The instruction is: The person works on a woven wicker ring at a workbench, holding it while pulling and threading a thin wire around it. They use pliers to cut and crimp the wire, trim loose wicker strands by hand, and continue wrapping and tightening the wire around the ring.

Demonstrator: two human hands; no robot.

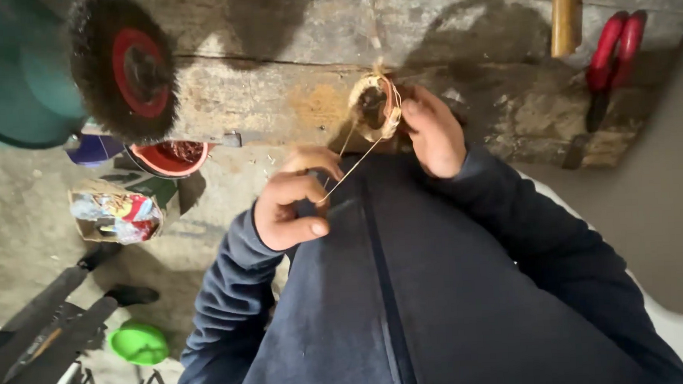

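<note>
1. Small ring [376,106] wrapped in pale straw-like fibre, held up over the near edge of the worn wooden surface [276,95], just right of the scene's middle.
2. Thin strand [350,171] running taut from the ring down and left to the left hand.
3. Right hand [433,134] closed about the ring's right side, fingers curled round its rim, holding it steady.
4. Left hand [290,209] closed in a fist grip on the strand's free end, thumb pressed against the forefinger, pulling it straight.
5. Step in hand, by the look of it: drawing a wrap tight around the ring. Wrapping seems partly done; how much of the ring stays bare cannot be told.
6. Next move likely calls for tension kept on the strand while passing it through the ring's opening, with the ring turned a little in the right-hand grip.
7. Farther out: wire wheel brush [125,67] with red hub at far left, red bowl [169,157] below it, red-handled pliers [610,57] at far right, wooden handle [566,13] beside them, green lid [137,343] on the floor near left.
</note>
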